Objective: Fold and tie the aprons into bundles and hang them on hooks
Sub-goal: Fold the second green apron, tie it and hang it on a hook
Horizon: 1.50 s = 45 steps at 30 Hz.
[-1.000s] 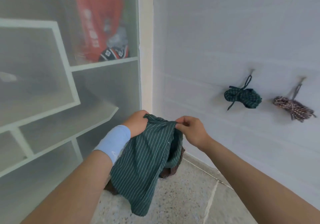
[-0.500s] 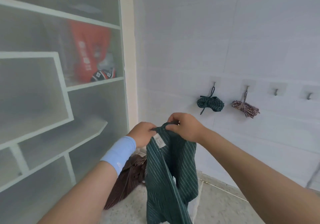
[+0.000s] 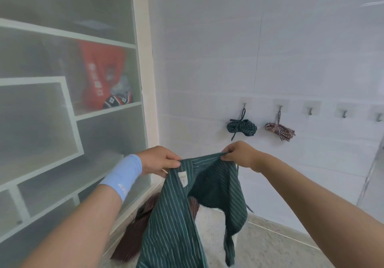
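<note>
Both hands are raised in front of me and share the green apron (image 3: 172,226). My left hand (image 3: 158,159) grips the left end of its top edge with curled fingers, and my right hand (image 3: 241,153) pinches the right end. The edge runs nearly taut between them. From there the cloth hangs down, with a long striped panel falling under the left hand to the near edge of view and a shorter, bunched fold under the right hand. A small pale label (image 3: 182,178) sits on the cloth just below the left hand. Behind the hanging cloth a brown apron (image 3: 135,234) lies heaped on the floor (image 3: 270,245), at the foot of the shelves (image 3: 68,110) on the left. On the far wall to the right, a green bundle (image 3: 242,127) hangs from the first hook (image 3: 244,105). A checked bundle (image 3: 279,130) hangs from the second hook (image 3: 280,108) just beside it, and more hooks follow further right. A blue wristband (image 3: 122,174) wraps my left wrist.
</note>
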Available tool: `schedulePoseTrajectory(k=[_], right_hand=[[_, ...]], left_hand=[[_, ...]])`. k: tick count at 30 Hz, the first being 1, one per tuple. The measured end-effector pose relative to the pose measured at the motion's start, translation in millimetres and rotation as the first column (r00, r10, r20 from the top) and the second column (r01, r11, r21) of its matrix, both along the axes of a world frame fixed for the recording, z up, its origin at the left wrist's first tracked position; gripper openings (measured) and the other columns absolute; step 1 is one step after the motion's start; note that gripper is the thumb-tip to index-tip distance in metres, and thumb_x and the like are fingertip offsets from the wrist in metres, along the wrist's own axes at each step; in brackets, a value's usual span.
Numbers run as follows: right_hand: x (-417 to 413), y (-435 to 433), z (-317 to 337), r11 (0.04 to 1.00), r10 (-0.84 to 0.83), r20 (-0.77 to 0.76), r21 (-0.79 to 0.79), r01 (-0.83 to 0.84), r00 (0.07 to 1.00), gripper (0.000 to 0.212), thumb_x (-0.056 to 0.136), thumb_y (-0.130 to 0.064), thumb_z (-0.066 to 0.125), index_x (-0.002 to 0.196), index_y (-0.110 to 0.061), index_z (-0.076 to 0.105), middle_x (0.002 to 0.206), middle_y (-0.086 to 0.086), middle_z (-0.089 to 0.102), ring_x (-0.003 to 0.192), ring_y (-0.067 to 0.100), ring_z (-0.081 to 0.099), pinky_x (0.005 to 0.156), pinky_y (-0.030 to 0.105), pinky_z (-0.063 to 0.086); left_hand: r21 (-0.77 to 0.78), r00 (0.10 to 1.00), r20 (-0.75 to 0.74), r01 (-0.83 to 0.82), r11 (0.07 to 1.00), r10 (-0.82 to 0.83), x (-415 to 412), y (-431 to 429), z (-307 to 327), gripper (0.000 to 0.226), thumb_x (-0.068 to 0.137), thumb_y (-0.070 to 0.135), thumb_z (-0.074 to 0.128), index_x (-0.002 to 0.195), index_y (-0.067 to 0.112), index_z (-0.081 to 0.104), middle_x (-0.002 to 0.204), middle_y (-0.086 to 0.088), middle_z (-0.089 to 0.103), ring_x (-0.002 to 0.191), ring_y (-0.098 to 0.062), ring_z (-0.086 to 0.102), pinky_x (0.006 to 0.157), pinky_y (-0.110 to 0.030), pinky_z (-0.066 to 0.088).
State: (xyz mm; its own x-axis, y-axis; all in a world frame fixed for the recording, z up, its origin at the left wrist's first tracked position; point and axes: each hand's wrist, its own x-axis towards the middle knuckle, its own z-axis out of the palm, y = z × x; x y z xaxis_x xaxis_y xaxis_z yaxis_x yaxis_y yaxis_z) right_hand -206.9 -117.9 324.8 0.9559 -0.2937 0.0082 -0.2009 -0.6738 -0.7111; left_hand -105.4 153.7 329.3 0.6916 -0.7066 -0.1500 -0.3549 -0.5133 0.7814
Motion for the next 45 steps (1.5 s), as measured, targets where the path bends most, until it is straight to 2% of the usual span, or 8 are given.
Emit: schedulePoseTrajectory(k=[8,12,17,23,28,32,43,45], right_hand=[[4.8,34.9,11.1,0.887,0.039,-0.170,0.460,0.044,0.985,0.039,0.104,-0.034,0.050,0.114,0.001,0.064,0.105,0.016,0.073,0.094,0.032,0.071,0.089,0.045,0.058],[18.6,57.8,21.0,0.723,0.016,-0.093,0.688,0.053,0.996,0.035,0.106,-0.025,0.045,0.118,0.005,0.058,0.108,0.019,0.067,0.095,0.031,0.066,0.087,0.045,0.057],[28.9,61.5,18.3,0.604,-0.094,-0.023,0.794,0.075,0.995,0.022,0.104,-0.012,0.049,0.114,0.008,0.053,0.110,0.024,0.064,0.090,0.033,0.067,0.066,0.042,0.060],[17.6,29.2,4.9,0.948,-0.186,-0.086,0.244,0.202,0.979,0.028,0.096,-0.018,0.062,0.073,-0.002,0.058,0.052,0.011,0.059,0.036,0.018,0.042,0.041,0.021,0.031],[7.8,33.7,-0.9,0.751,-0.269,-0.073,-0.640,0.162,0.961,0.058,0.083,-0.040,0.063,0.131,-0.012,0.046,0.133,0.012,0.049,0.125,0.032,0.048,0.101,0.046,0.041],[0.1,69.4,-5.9,0.914,0.315,0.078,-0.292,-0.281,0.946,0.076,0.077,-0.018,0.064,0.144,-0.028,0.030,0.117,0.001,0.060,0.093,0.015,0.063,0.075,0.028,0.051],[4.9,68.2,-3.6,0.963,0.221,0.113,0.129,-0.235,0.969,0.042,0.099,-0.042,0.053,0.071,-0.011,0.057,0.066,0.000,0.054,0.057,0.013,0.047,0.059,0.026,0.038],[10.8,70.0,0.0,0.962,0.138,0.124,0.219,-0.163,0.983,0.042,0.097,-0.041,0.052,0.065,-0.015,0.047,0.062,0.000,0.051,0.054,0.013,0.046,0.059,0.026,0.038]], left_hand=[[-0.190,0.599,0.662,-0.447,0.874,0.450,-7.0,-7.9,-9.0,0.019,0.090,0.012,0.058,0.104,0.026,0.061,0.117,0.001,0.057,0.111,-0.023,0.053,0.094,-0.034,0.045],[-0.149,0.952,0.235,-0.166,0.975,0.198,-66.5,-40.2,-7.7,0.041,0.080,0.062,0.065,0.100,0.027,0.054,0.102,0.008,0.062,0.090,-0.011,0.061,0.078,-0.030,0.049],[-0.229,0.940,0.141,-0.274,0.934,0.310,-55.1,-58.1,-42.9,0.054,0.077,0.033,0.077,0.120,0.021,0.049,0.102,0.002,0.066,0.089,-0.015,0.067,0.081,-0.037,0.057],[0.047,0.976,0.215,-0.033,0.998,0.022,-23.8,-40.9,-19.0,0.026,0.093,0.031,0.064,0.110,0.013,0.069,0.106,-0.006,0.071,0.098,-0.021,0.067,0.086,-0.028,0.053],[0.207,0.916,0.397,-0.031,0.978,-0.055,-6.1,-46.6,-1.8,0.044,0.099,0.041,0.049,0.093,0.001,0.066,0.092,-0.016,0.067,0.079,-0.023,0.060,0.077,-0.033,0.048],[0.190,0.868,0.486,0.003,0.982,-0.096,-11.9,-63.4,18.7,0.042,0.095,0.046,0.057,0.089,0.006,0.068,0.079,-0.010,0.063,0.069,-0.017,0.055,0.067,-0.031,0.044],[0.141,0.604,0.691,-0.651,0.746,0.397,8.2,6.7,-5.5,0.042,0.092,0.053,0.054,0.110,0.015,0.062,0.103,-0.004,0.063,0.092,-0.026,0.061,0.072,-0.032,0.046],[0.358,0.819,0.387,-0.557,0.750,0.424,-2.4,5.8,-24.2,0.065,0.095,0.065,0.037,0.117,0.008,0.060,0.095,-0.005,0.066,0.085,-0.025,0.066,0.070,-0.029,0.047]])
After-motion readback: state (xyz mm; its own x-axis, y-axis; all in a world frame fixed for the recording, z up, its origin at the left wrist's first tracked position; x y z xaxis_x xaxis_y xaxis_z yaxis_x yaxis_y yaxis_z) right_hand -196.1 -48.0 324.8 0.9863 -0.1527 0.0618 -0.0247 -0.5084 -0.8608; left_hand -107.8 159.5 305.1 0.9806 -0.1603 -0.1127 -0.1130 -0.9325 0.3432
